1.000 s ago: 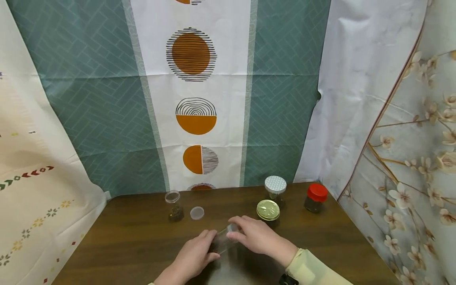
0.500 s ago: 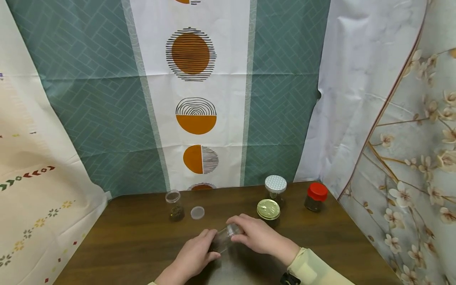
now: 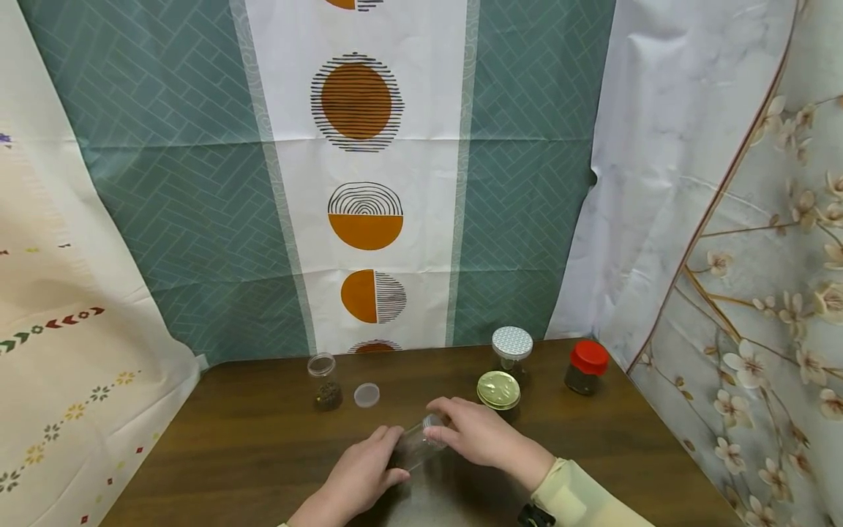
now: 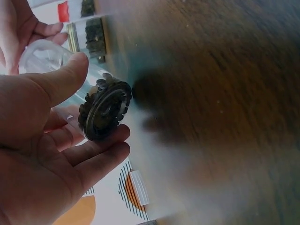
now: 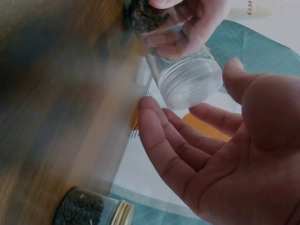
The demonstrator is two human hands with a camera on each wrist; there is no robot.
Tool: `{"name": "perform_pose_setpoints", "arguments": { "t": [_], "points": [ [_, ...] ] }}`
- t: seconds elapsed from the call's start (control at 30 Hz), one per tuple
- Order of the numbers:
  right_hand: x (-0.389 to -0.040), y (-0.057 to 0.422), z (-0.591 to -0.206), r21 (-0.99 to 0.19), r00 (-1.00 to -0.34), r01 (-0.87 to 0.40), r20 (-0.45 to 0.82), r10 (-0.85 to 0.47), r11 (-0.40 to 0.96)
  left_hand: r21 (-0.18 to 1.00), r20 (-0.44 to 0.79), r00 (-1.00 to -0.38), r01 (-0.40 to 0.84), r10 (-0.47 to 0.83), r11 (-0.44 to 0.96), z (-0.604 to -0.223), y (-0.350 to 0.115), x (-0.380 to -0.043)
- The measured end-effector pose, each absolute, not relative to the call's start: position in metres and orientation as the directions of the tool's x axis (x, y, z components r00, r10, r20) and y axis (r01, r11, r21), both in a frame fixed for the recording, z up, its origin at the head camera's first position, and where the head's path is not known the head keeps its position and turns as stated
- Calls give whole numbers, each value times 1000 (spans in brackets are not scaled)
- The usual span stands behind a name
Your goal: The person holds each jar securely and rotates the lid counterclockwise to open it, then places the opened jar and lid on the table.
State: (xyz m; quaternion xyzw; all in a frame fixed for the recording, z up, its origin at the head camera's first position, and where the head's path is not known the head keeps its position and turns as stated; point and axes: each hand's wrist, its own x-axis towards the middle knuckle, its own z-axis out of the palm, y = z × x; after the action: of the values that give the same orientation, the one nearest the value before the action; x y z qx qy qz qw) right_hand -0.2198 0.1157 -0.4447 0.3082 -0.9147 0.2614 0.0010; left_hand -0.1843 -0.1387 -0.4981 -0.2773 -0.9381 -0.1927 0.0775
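My left hand (image 3: 361, 468) grips a clear jar (image 3: 410, 448) near its base, thumb on one side and fingers on the other. Dark, pellet-like bits (image 5: 145, 16) lie at the jar's bottom end, and the jar leans, its mouth end up and to the right. On that end sits a clear screw lid (image 5: 190, 82). My right hand (image 3: 477, 433) holds the lid between thumb and fingertips; in the right wrist view the thumb tip is at the lid's edge and the other fingers spread below it.
Behind the hands stand an uncovered clear jar (image 3: 323, 380) with dark bits and a loose translucent lid (image 3: 366, 395). To the right are a gold-lidded jar (image 3: 498, 389), a jar with a patterned white lid (image 3: 512, 342) and a red-lidded jar (image 3: 587, 366). Curtains enclose the wooden table (image 3: 250, 439).
My right thumb and fingers have shifted slightly around the lid. The left hand and the tilted jar stay nearly in place, and the head view has moved a little.
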Motion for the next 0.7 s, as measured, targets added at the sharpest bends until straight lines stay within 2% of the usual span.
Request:
{"name": "perform_pose_setpoints", "arguments": {
  "t": [0.7],
  "points": [
    [-216,118,-444,-443,-742,-659,246,-624,609,340,249,-833,552,493,761,-497,-140,-185]
  ]
}}
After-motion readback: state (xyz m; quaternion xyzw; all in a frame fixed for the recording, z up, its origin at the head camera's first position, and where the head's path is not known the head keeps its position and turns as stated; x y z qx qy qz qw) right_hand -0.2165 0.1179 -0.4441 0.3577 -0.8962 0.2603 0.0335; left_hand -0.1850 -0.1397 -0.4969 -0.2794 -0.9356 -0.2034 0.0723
